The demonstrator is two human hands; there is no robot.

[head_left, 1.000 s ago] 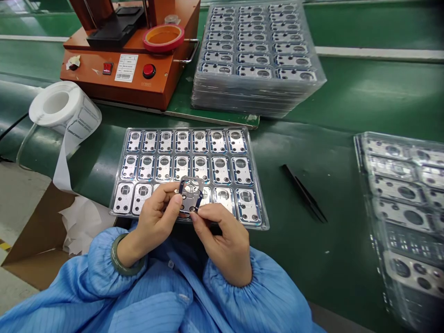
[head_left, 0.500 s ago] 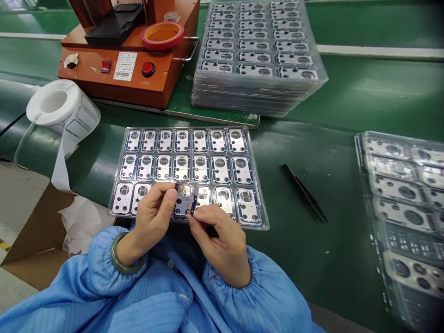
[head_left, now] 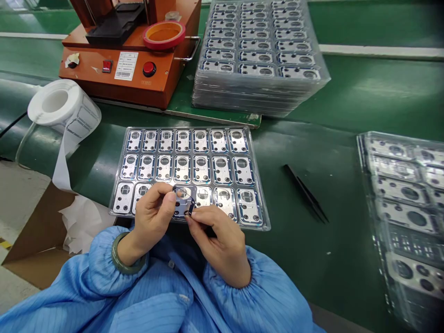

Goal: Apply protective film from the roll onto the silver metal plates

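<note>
Between my two hands, a small rectangular plate with round holes and a dark edge [head_left: 182,207] is held over the front row of a clear plastic tray [head_left: 267,222]. My left hand [head_left: 152,222] pinches the plate's left side between thumb and forefinger. At its lower right corner, my right hand [head_left: 222,245] pinches it the same way. Rows of similar silver plates [head_left: 182,167] with blue edges lie in the tray's pockets. My fingers and the held plate hide part of the front row. Black tweezers [head_left: 305,192] rest on the green table right of the tray.
At the back stands a tall stack of filled trays [head_left: 260,88], beside an orange machine [head_left: 114,69] carrying a tape roll [head_left: 164,46]. A white label roll [head_left: 64,104] sits left, above a cardboard box [head_left: 38,249] with crumpled paper. More trays [head_left: 409,203] lie right.
The plate between my fingers has tilted slightly and moved a little left. Both hands keep their pinch and have hardly moved. The whole view has shifted very slightly.
</note>
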